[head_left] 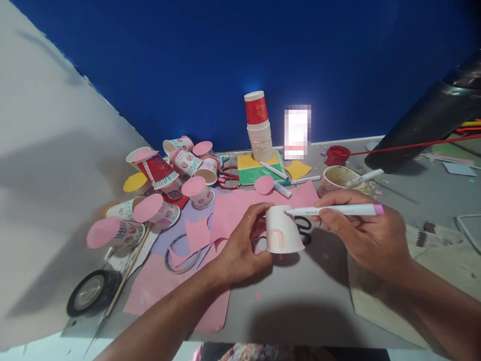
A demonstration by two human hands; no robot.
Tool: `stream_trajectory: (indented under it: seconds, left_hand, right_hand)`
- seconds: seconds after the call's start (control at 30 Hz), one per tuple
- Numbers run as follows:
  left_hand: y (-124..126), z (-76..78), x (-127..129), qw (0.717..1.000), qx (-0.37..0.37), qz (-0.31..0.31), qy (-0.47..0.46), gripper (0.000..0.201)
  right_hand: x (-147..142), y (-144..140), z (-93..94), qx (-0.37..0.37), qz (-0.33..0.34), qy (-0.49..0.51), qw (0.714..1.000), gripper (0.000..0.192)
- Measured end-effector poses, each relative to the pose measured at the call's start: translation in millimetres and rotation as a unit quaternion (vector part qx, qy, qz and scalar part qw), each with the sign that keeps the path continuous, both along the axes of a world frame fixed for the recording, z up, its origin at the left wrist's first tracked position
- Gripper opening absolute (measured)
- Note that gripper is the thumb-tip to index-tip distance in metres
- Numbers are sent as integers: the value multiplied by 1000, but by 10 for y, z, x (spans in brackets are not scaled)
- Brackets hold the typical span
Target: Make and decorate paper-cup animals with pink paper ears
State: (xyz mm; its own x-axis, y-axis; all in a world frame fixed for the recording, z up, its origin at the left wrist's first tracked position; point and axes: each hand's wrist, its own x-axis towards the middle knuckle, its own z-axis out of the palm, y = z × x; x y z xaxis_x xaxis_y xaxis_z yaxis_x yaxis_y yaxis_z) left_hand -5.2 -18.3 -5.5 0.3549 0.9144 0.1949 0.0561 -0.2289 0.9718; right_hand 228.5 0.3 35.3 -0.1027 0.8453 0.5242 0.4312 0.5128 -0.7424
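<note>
A grey table [300, 306] is set against a blue wall. Pink paper sheets [180, 281] are spread across its middle, with a heap of decorated paper cups [169, 175] piled at the left. A tape roll [92, 291] is laid near the left edge, and a stack of cups [259, 128] is stood at the back.

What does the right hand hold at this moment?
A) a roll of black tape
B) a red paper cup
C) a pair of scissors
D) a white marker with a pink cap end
D: the right hand grips a white marker with a pink cap end, its tip against the upside-down white paper cup.
</note>
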Motion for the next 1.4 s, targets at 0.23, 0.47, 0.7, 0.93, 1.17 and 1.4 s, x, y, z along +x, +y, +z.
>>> stream_trajectory:
  seconds: [0.23, 0.47, 0.7, 0.93, 1.17, 1.4]
  left_hand:
    - [15, -20, -7, 1000, -6, -6, -3, 72]
    - [14, -42, -8, 1000, -10, -5, -10, 74]
    - [15, -17, -5, 1000, -14, -6, -18, 73]
    - [10, 6, -2, 1000, -15, -10, -22, 72]
    - [0, 18, 3, 1000, -15, -11, -17, 70]
    - [2, 4, -10, 999, -22, -18, -25, 74]
  right_hand:
    - [16, 10, -16, 19, 26, -10, 999, 9]
    - [8, 18, -7, 31, 39, -11, 999, 11]
    - [23, 1, -18, 41, 31, -14, 999, 10]
    - [7, 21, -20, 46, -9, -5, 999, 8]
    - [14, 16, -25, 41, -12, -6, 999, 8]
    - [15, 41, -18, 56, -22, -15, 998, 11]
